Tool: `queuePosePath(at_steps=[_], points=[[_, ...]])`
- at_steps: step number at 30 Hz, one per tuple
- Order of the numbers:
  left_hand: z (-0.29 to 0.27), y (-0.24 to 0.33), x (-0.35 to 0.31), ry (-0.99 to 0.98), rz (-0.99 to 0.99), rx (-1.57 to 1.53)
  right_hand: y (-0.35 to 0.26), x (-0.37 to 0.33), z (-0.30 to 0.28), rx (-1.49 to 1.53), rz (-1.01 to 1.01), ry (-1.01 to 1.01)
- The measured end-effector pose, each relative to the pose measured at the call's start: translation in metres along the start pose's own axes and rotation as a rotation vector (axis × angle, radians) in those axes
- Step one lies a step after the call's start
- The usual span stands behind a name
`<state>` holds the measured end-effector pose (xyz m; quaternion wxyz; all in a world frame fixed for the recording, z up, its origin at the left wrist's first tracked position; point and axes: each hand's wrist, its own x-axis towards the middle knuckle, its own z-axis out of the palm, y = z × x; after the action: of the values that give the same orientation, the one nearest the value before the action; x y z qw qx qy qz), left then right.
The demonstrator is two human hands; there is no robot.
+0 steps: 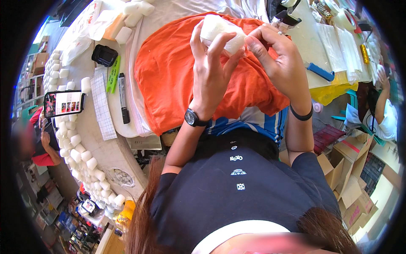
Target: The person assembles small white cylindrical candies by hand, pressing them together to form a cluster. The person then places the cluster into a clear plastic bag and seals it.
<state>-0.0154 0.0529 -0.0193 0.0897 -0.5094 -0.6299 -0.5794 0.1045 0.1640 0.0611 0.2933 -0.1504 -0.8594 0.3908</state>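
Observation:
Above the orange cloth [169, 72], my left hand [208, 78] grips a white, rounded, cylinder-like piece [215, 28] between its thumb and fingers. What the piece is made of is hard to make out. My right hand [281, 63] is just to the right of it, thumb and fingertips pinched together at the piece's edge. Whatever those fingertips hold, if anything, is too small to name. The orange cloth lies spread over the table edge and my lap, beneath both hands.
Many similar white pieces [75, 155] line the table's left edge near a phone [64, 103]. A marker [123, 98], a green cutter-like tool [113, 75] and a black tray [104, 55] lie nearby. At right are a blue-handled tool [320, 72], plastic sheets and cardboard boxes [353, 199]. People sit on both sides.

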Motion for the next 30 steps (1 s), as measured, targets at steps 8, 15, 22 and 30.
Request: queuePosePath(at_steps=[8, 15, 22, 30], points=[[0.003, 0.003, 0.002, 0.051, -0.061, -0.057, 0.015, -0.013, -0.01, 0.087, 0.179, -0.113], [0.004, -0.003, -0.001, 0.045, -0.049, -0.047, 0.009, -0.01, -0.012, 0.112, 0.171, -0.132], [0.001, -0.001, 0.0, -0.017, -0.051, 0.001, 0.014, -0.004, -0.01, 0.169, 0.155, -0.157], [-0.002, 0.007, 0.003, -0.045, -0.12, 0.053, 0.031, -0.007, -0.001, 0.127, 0.215, -0.163]])
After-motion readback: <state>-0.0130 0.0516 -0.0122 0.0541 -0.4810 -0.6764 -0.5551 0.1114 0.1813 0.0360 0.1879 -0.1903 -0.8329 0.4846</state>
